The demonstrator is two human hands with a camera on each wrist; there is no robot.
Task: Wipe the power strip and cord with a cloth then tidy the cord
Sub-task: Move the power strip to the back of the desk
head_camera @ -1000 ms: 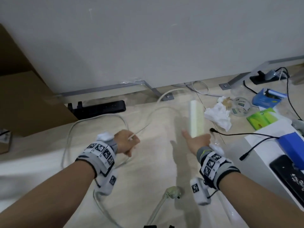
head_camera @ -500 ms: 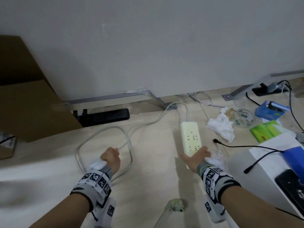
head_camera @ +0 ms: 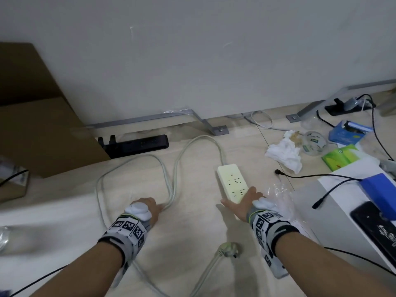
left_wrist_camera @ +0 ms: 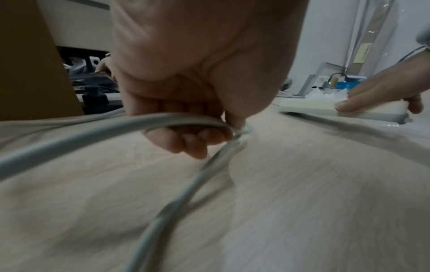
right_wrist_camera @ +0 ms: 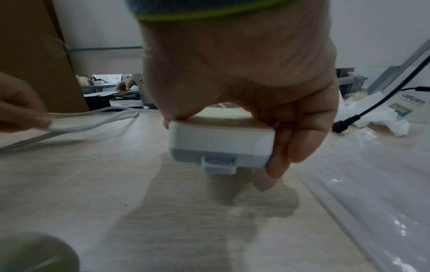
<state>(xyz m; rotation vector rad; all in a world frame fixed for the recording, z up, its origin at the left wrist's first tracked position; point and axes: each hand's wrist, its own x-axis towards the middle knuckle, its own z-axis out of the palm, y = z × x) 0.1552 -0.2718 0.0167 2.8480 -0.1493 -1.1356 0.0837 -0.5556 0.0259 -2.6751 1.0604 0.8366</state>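
Note:
The cream power strip [head_camera: 232, 183] lies flat on the pale wooden floor, sockets up. My right hand [head_camera: 242, 203] grips its near end [right_wrist_camera: 221, 145], thumb on one side and fingers curled down the other. Its pale grey cord [head_camera: 171, 168] loops out from the far end across the floor to my left hand [head_camera: 150, 209], which pinches a folded bend of cord [left_wrist_camera: 186, 119] low against the floor. The cord's plug [head_camera: 229, 249] lies near me between my forearms. A crumpled white cloth [head_camera: 285, 154] sits on the floor to the right of the strip.
A black power strip [head_camera: 139, 144] lies by the wall, a brown cardboard box [head_camera: 38, 133] at left. Right of me are a white box [head_camera: 342, 211] with a phone, black cables [head_camera: 321, 175], a green packet [head_camera: 340, 156], a blue box and clear plastic wrap [head_camera: 278, 189].
A second ago my right hand held the strip upright on its edge; now it lies flat on the floor. My left hand has lowered with the cord to the floor.

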